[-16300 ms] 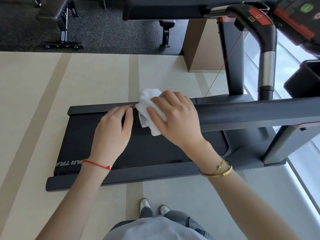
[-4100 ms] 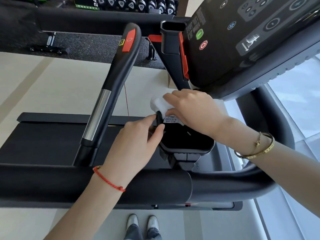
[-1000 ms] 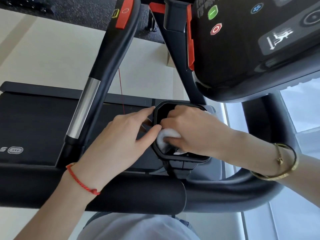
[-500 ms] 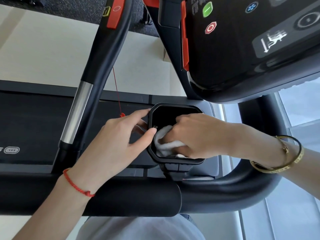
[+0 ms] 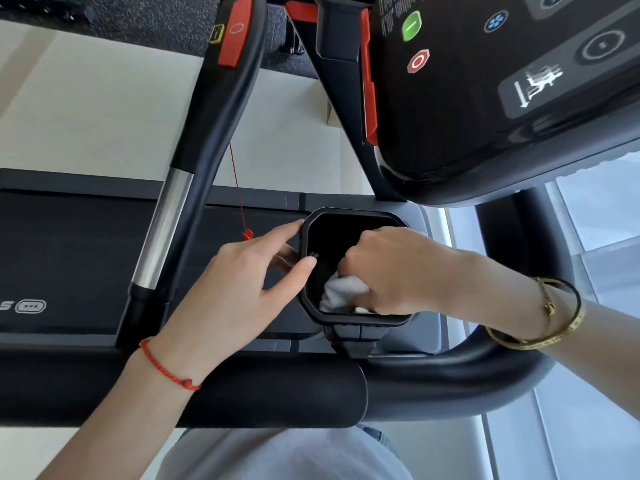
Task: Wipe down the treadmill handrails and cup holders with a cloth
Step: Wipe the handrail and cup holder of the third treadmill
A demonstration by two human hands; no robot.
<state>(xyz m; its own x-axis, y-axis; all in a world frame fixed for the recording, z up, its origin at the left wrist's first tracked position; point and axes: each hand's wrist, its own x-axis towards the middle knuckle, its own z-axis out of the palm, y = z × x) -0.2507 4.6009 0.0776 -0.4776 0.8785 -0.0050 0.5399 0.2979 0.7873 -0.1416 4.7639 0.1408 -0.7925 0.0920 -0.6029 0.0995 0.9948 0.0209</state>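
A black octagonal cup holder (image 5: 349,213) hangs off the treadmill frame at the middle of the view. My right hand (image 5: 398,268) reaches down into it, shut on a bunched white cloth (image 5: 341,292) pressed against the lower inner wall. My left hand (image 5: 239,289) holds the holder's left rim, thumb over the edge and fingers along the outside. The padded black side handrail (image 5: 277,393) runs across just below both wrists. A second handrail (image 5: 211,109) with a silver section and a red button slants up to the left.
The console (image 5: 502,81) with green and red buttons overhangs the upper right. A thin red safety cord (image 5: 239,188) with a clip dangles beside my left fingers. The black running belt (image 5: 76,258) lies below, with pale floor beyond and a window at the right.
In the last second my right hand has slid the cloth lower and to the right inside the cup holder. My left hand has stayed on the left rim.
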